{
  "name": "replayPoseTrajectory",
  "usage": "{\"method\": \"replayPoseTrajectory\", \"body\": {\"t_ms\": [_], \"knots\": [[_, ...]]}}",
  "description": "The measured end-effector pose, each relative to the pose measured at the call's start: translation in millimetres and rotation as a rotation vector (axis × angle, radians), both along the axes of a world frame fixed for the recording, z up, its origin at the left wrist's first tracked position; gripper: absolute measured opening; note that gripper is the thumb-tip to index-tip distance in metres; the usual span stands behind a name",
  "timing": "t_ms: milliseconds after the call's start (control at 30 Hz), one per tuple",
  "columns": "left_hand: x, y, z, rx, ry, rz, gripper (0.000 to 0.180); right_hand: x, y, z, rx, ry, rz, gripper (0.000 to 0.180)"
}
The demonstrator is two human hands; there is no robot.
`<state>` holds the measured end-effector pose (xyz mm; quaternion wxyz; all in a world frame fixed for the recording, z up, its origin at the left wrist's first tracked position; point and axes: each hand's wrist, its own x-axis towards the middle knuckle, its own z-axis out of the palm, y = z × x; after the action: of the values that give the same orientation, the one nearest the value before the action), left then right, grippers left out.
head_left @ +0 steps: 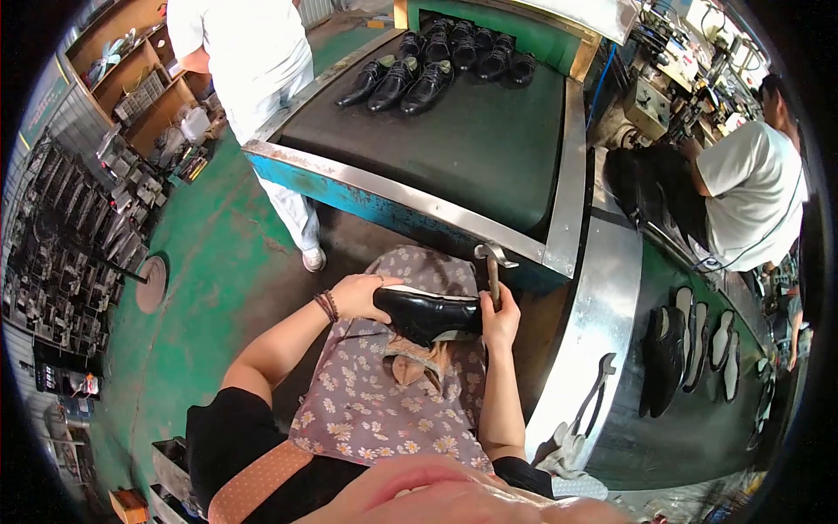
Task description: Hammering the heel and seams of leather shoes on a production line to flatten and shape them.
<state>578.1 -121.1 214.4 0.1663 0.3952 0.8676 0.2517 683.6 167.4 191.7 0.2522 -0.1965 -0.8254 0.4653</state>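
Note:
A glossy black leather shoe [428, 316] lies sideways above my lap, with a pale strip along its upper edge. My left hand [356, 298] is closed around its left end. At the other end, my right hand [500, 321] grips a hammer [494, 278] upright, the metal head sticking up above the fingers. That hand also touches the shoe. Beneath the shoe, a tan piece [412, 368] of leather-like material rests on my flowered apron [375, 410]. The lower part of the hammer handle is hidden by my hand.
Ahead stands a conveyor [436, 148] with several black shoes [428, 86] at its far end. Pincers [599, 393] and a pale glove [563, 447] lie on the metal ledge at right. Beyond are insoles [696, 345] and another black shoe [665, 358]. Two people work nearby.

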Motion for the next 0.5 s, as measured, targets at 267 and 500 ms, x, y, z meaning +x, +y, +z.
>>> {"method": "replayPoseTrajectory", "body": {"t_ms": [267, 500], "knots": [[58, 42, 5, 0.119, 0.047, 0.271, 0.075, 25, -4, -7, -0.265, 0.288, 0.073, 0.027], [44, 46, 0, 0.135, -0.019, 0.11, 0.088, 46, -42, 14, -0.419, 0.25, 0.127, 0.023]]}}
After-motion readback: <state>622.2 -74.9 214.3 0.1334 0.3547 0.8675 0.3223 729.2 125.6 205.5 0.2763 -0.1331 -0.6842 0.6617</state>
